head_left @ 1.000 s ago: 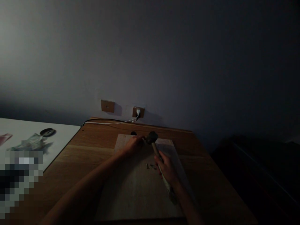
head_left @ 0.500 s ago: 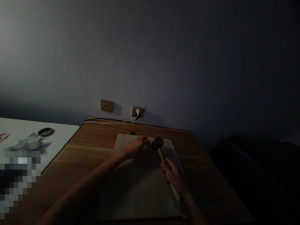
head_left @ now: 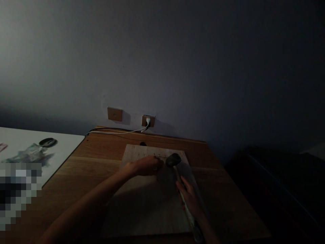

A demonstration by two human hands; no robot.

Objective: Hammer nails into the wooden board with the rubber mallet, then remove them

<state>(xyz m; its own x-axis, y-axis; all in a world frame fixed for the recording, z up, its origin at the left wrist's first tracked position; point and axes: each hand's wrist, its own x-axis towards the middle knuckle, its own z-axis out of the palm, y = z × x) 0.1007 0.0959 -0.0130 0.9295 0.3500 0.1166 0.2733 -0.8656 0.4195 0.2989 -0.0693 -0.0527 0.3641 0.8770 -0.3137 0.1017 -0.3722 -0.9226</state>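
A pale wooden board (head_left: 142, 206) lies on the brown wooden table (head_left: 83, 162). My right hand (head_left: 190, 200) is wrapped round the handle of a hammer (head_left: 173, 160), whose dark head hovers just right of my left hand. My left hand (head_left: 147, 166) rests on the board near its far edge, fingers pinched together; what they hold is too small and dark to make out. A short row of small nails (head_left: 157, 155) stands in the board just beyond my left hand.
A white plug (head_left: 148, 120) sits in a wall socket behind the table, its cable (head_left: 114, 132) running left along the back edge. A second wall plate (head_left: 114, 114) is left of it. A white surface (head_left: 30, 152) with dark objects adjoins the table's left side.
Both hands and the hammer head have drawn back toward me and slightly right. The loose nails seen by my right hand a second ago are no longer visible; the nail row now shows.
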